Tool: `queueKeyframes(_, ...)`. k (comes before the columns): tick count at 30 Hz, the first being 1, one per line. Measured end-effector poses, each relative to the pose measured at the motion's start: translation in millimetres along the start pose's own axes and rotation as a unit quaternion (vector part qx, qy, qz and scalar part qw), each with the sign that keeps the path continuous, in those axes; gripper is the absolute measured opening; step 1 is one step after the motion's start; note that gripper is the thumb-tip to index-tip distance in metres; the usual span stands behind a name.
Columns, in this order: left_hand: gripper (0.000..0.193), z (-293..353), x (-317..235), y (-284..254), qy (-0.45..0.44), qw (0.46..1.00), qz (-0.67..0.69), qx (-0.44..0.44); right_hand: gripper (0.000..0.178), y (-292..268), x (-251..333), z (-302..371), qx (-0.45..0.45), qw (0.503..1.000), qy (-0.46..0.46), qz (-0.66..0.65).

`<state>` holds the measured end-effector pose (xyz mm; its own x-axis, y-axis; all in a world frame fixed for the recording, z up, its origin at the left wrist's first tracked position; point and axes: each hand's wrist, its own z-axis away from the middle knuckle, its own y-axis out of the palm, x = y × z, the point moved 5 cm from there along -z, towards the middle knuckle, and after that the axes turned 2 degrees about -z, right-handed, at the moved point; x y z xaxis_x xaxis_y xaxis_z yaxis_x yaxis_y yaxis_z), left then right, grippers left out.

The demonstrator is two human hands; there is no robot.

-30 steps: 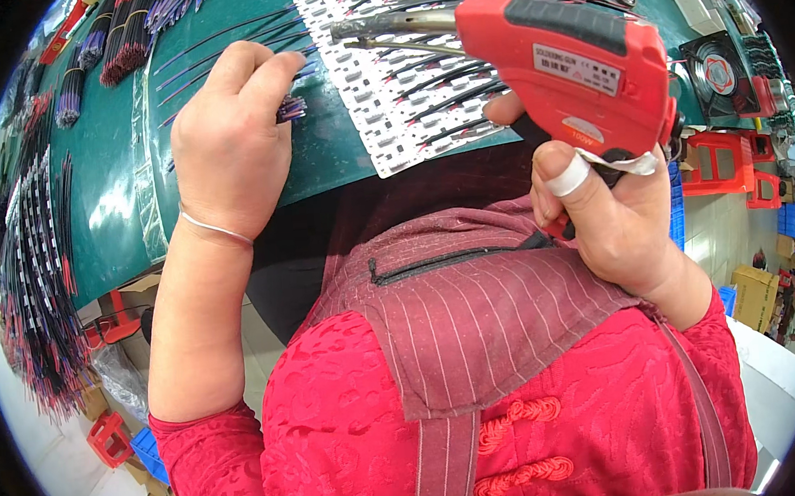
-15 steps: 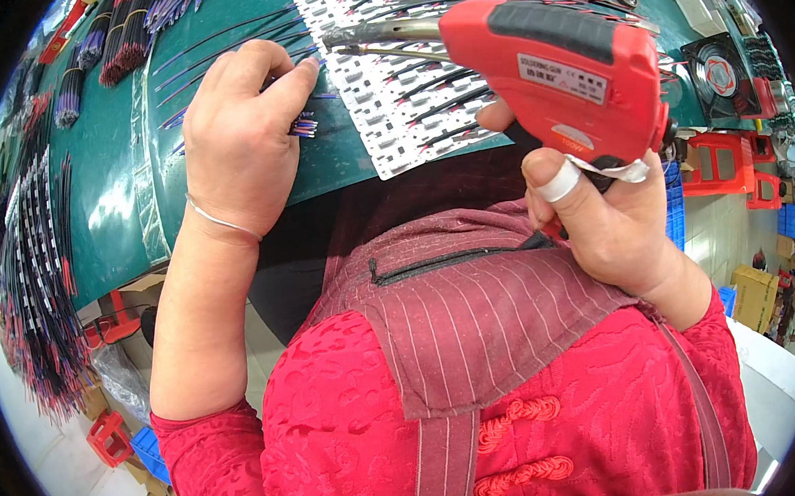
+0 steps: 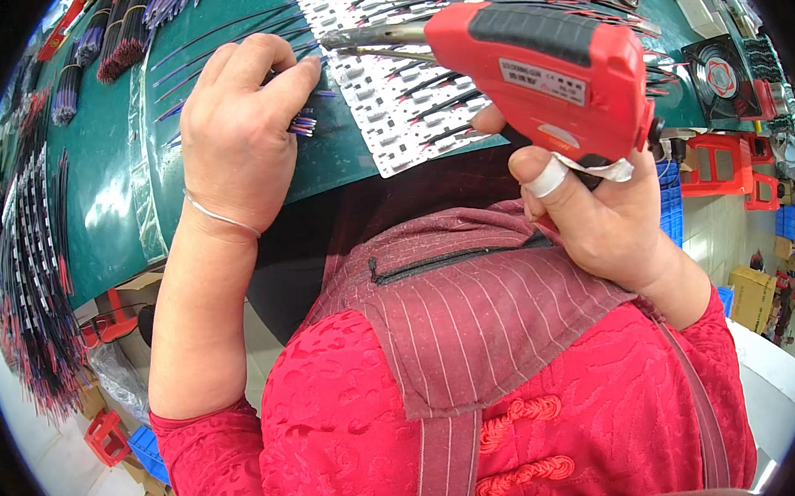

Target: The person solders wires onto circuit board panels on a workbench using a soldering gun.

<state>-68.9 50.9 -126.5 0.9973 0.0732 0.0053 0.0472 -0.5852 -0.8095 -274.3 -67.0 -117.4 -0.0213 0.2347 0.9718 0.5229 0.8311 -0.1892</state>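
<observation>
My right hand (image 3: 588,207) is wrapped round the grip of a red and black soldering gun (image 3: 543,81), with white tape on the thumb. The gun's metal tip (image 3: 364,36) points left and reaches the left edge of a white sheet of small circuit boards (image 3: 380,125). Beside that edge, my left hand (image 3: 246,120) pinches a small bunch of thin wires (image 3: 304,124) with purple, blue and red ends. Its thumb and forefinger are close to the gun's tip; whether the tip touches a board or wire I cannot tell. Dark wires run across the sheet.
All this lies on a green table (image 3: 119,221). Bundled wires (image 3: 124,32) rest at the far left, and a long bunch of wired strips (image 3: 36,292) hangs over the left edge. To the right are a black fan (image 3: 719,78) and red plastic stools (image 3: 716,163).
The soldering gun and my right hand have shifted slightly left. My left hand has barely moved and keeps its pinch on the wires.
</observation>
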Motion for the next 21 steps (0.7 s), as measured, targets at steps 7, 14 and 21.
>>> queueKeyframes(7,0.039,0.4,2.6,0.7,0.000,1.000,0.004,0.001,0.023,-2.6,-2.1,1.5,0.009,1.000,-0.002,0.017)
queueKeyframes(14,0.019,-0.8,1.9,1.4,0.019,0.999,-0.010,-0.030,0.020,2.6,2.7,-1.4,0.005,0.998,-0.020,0.060)
queueKeyframes(21,0.038,0.7,0.8,0.2,-0.002,1.000,-0.006,0.003,0.024,-2.3,1.3,0.8,0.031,0.995,-0.013,0.097)
